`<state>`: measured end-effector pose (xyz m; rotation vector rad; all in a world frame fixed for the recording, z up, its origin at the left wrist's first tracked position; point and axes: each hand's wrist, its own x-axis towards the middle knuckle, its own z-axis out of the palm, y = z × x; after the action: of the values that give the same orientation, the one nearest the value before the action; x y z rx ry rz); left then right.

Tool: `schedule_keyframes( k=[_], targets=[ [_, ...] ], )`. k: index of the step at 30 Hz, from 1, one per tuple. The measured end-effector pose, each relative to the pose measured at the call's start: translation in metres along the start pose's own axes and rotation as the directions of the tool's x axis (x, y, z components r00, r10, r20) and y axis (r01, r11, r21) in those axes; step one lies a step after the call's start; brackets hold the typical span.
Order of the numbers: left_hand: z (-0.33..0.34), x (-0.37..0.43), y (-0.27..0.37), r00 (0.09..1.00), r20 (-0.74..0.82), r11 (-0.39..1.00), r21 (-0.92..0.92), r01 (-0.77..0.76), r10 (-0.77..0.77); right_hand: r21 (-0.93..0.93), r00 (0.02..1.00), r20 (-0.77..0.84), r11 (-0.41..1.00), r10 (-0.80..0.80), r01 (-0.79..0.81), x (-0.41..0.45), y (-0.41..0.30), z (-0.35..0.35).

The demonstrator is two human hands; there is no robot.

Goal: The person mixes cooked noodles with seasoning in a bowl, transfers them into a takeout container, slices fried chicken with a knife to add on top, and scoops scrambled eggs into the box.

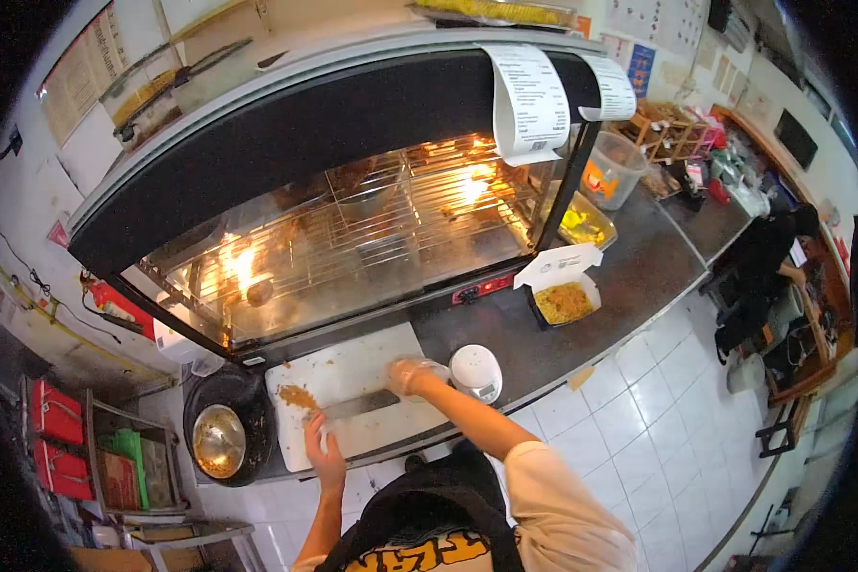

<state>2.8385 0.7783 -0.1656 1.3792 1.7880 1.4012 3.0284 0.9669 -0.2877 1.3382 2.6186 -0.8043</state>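
Note:
A white cutting board [357, 357] lies on the dark counter with a broad metal blade [361, 405] across it. My left hand [323, 440] is at the blade's left end, near a small heap of brown chopped food [297, 396]; whether it grips the blade is unclear. My right hand [409, 377], in a clear glove, is at the blade's right end, where the handle is hidden. Beside it, partly covered, is a clear rounded thing. A white kitchen scale [476, 373] stands just right of the board. Farther right, an open takeaway box [563, 302] holds yellow food with brown topping.
A lit glass warming cabinet [372, 264] with wire racks stands behind the board. On the left, a black wok [254, 415] holds a metal bowl [219, 440]. A clear bucket [611, 171] and a tray of yellow food [586, 218] stand back right. Another person [761, 264] is far right.

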Motion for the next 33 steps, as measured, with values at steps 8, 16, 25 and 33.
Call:
schedule_keyframes(
  k=[8, 16, 25, 33],
  targets=[
    [0.013, -0.048, -0.022, 0.969, 0.205, 0.9, -0.38, 0.212, -0.141, 0.374, 0.707, -0.646, 0.927, 0.289, -0.037, -0.083, -0.017, -0.031],
    [0.103, -0.029, 0.047, 0.775, 0.608, 0.985, -0.105, -0.135, 0.171, 0.891, 0.456, -0.31, 0.422, 0.834, -0.167, -0.277, 0.095, 0.028],
    [0.199, -0.087, 0.005, 0.462, 0.864, 0.971, -0.11, -0.213, 0.199, 0.991, 0.394, -0.03, -0.024, 0.919, 0.132, -0.373, 0.192, 0.053],
    [0.102, -0.2, -0.087, 0.265, 0.488, 0.525, 0.847, 0.089, -0.832, 0.987, 0.335, 0.068, -0.114, 0.94, 0.117, -0.415, 0.329, 0.015]
  ],
)
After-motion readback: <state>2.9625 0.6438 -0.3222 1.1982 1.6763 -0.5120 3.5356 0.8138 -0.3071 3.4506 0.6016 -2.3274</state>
